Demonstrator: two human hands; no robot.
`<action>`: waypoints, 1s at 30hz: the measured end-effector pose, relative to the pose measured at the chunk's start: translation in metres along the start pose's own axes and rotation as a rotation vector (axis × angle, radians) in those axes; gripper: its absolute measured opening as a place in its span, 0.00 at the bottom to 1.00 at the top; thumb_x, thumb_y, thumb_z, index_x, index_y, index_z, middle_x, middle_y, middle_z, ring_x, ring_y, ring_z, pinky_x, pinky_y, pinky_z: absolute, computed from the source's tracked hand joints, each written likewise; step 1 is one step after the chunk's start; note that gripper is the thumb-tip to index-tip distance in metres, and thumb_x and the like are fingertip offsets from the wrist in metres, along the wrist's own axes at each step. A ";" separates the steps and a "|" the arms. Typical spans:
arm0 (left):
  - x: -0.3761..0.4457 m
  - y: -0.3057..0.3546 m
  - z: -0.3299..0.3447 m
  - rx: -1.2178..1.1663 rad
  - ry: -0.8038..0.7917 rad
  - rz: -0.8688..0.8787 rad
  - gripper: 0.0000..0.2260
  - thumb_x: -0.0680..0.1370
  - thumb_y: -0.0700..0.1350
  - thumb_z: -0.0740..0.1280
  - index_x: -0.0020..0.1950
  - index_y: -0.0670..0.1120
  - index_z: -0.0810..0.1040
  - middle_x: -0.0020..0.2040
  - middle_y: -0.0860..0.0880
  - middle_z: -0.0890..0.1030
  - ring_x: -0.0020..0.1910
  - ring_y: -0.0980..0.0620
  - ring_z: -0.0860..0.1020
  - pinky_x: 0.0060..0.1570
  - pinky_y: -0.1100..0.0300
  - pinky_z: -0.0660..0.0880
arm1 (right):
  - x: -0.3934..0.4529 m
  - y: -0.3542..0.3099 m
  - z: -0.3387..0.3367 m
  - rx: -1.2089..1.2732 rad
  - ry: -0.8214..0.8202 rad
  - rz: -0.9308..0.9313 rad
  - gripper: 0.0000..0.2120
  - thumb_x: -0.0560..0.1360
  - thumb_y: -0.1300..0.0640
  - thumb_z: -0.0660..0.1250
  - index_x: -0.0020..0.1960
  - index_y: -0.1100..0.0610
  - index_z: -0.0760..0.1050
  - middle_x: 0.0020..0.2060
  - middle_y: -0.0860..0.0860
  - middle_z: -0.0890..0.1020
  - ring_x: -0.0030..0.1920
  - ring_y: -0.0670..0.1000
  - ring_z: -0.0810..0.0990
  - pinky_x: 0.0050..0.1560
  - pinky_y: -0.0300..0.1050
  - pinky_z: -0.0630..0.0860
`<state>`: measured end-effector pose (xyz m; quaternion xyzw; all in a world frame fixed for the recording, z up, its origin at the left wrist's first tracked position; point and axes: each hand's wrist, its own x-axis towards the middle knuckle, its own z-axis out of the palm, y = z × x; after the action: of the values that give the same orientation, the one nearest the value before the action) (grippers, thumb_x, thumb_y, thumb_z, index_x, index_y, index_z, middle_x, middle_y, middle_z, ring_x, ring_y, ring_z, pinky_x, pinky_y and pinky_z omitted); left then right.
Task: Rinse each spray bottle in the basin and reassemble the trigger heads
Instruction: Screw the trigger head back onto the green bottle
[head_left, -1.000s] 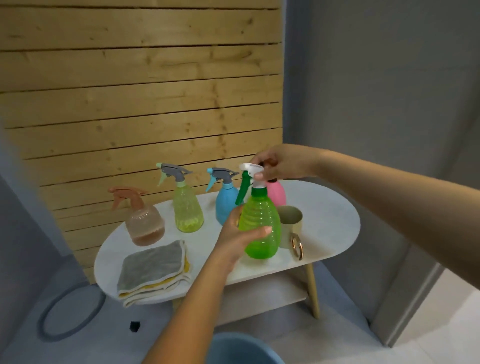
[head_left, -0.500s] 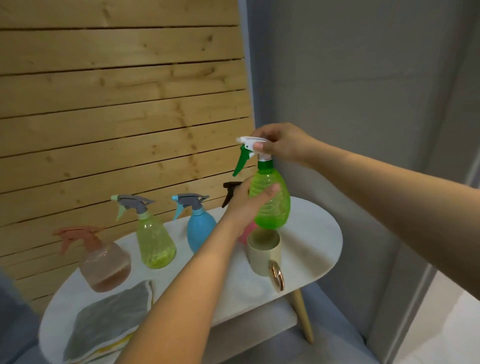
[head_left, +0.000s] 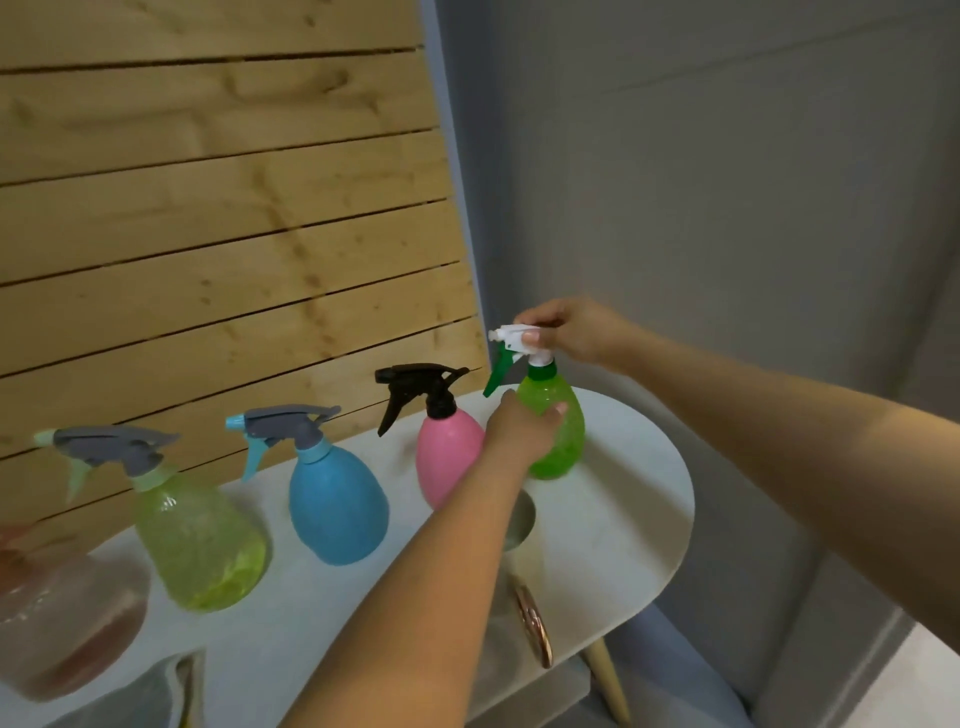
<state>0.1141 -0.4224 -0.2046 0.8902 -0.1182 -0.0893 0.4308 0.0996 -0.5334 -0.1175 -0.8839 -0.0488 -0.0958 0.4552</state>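
Both hands hold the green spray bottle (head_left: 558, 436) upright at the far right end of the white desk (head_left: 634, 519).

Left hand (head_left: 519, 428) wraps its body; right hand (head_left: 566, 330) pinches its white trigger head (head_left: 519, 340). Left of the green bottle stand a pink bottle (head_left: 447, 457), a blue bottle (head_left: 337, 506), a yellow-green bottle (head_left: 200, 551) and a blurred brownish bottle (head_left: 62, 623). Behind the green bottle: a wooden plank wall (head_left: 208, 234) and a grey wall (head_left: 727, 208).

one head-worn view, close in, looks forward and down over the white table (head_left: 623, 519) toward the plank wall (head_left: 208, 234).
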 end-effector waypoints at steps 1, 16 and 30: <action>0.005 -0.002 0.004 0.036 -0.011 -0.029 0.28 0.78 0.57 0.62 0.71 0.40 0.65 0.65 0.43 0.75 0.62 0.43 0.74 0.54 0.57 0.71 | 0.002 0.007 0.004 0.012 -0.002 0.012 0.13 0.77 0.62 0.66 0.61 0.59 0.78 0.47 0.49 0.78 0.47 0.44 0.75 0.35 0.19 0.67; -0.008 0.006 0.007 0.139 -0.017 -0.173 0.30 0.81 0.56 0.58 0.72 0.35 0.60 0.68 0.40 0.70 0.65 0.43 0.71 0.48 0.61 0.65 | -0.012 0.017 0.010 -0.084 -0.042 0.081 0.20 0.79 0.61 0.60 0.71 0.52 0.68 0.67 0.51 0.72 0.65 0.52 0.71 0.58 0.36 0.66; -0.170 0.002 -0.075 0.191 0.181 -0.064 0.17 0.81 0.48 0.58 0.69 0.44 0.69 0.64 0.45 0.74 0.62 0.44 0.73 0.54 0.59 0.68 | -0.137 -0.077 0.042 -0.190 -0.015 -0.118 0.18 0.78 0.57 0.63 0.67 0.49 0.72 0.66 0.47 0.74 0.67 0.49 0.71 0.59 0.33 0.63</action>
<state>-0.0286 -0.3188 -0.1474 0.9350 -0.0583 -0.0107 0.3497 -0.0426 -0.4543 -0.1095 -0.9193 -0.0950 -0.1199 0.3626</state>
